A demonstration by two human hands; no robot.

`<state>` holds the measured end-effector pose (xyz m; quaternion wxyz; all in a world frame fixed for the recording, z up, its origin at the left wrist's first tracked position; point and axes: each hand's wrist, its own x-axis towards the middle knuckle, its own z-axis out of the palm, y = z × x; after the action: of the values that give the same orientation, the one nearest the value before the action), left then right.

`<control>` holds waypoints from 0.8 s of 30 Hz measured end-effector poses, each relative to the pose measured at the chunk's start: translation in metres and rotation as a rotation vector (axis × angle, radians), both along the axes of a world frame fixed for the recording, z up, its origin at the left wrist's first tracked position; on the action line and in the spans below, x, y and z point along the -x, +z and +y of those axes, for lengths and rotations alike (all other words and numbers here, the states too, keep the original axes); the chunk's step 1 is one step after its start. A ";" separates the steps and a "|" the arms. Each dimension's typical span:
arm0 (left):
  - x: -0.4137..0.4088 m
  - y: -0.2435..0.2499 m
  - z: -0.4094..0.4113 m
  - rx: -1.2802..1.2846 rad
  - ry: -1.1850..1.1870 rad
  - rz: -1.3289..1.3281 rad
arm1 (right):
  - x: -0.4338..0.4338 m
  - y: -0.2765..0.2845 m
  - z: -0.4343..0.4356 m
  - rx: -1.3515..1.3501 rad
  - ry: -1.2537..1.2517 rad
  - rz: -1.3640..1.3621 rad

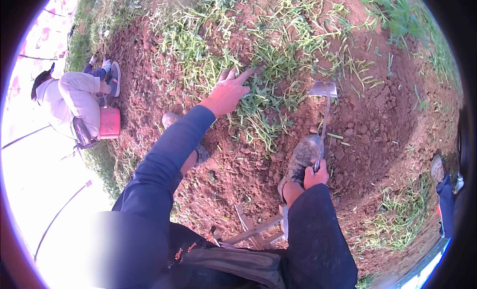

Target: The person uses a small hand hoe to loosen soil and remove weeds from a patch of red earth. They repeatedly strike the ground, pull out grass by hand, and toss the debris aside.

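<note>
My left hand (pixel 228 91) reaches over a heap of uprooted green weeds (pixel 266 110), its fingers spread against the leaves and gripping nothing that I can see. My right hand (pixel 316 175) is closed around the lower end of a short-handled hoe (pixel 325 119). From there the thin shaft runs forward past my right shoe (pixel 303 155). Its flat metal blade (pixel 322 89) rests at the edge of the pulled plants, over reddish-brown soil (pixel 367 140).
A small wooden stool (pixel 257 229) shows beneath me, behind a dark bag (pixel 238 264). At left, another person (pixel 76 91) sits low on a red container (pixel 110 124). Part of someone's leg (pixel 445 203) appears at far right. Standing greenery (pixel 406 21) grows at upper right.
</note>
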<state>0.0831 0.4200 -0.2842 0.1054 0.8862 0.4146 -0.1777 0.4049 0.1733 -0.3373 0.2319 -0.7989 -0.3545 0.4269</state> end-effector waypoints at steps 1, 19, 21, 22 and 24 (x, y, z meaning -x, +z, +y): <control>0.002 -0.008 0.006 0.063 -0.040 0.017 | 0.002 0.001 0.001 0.009 0.003 0.003; 0.123 0.046 -0.013 0.093 0.205 0.073 | 0.006 0.001 0.001 -0.002 -0.035 -0.016; 0.171 0.085 -0.026 0.037 0.369 0.176 | 0.001 0.000 -0.001 -0.008 -0.031 -0.005; 0.194 0.103 -0.039 0.029 0.489 0.175 | -0.001 0.000 0.000 0.030 -0.041 -0.002; 0.241 0.145 -0.079 -0.075 0.662 0.173 | -0.001 -0.002 0.000 0.010 -0.024 -0.027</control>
<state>-0.1581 0.3409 -0.1389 0.0891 0.6885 0.6934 -0.1931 0.4060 0.1735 -0.3396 0.2283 -0.8100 -0.3457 0.4151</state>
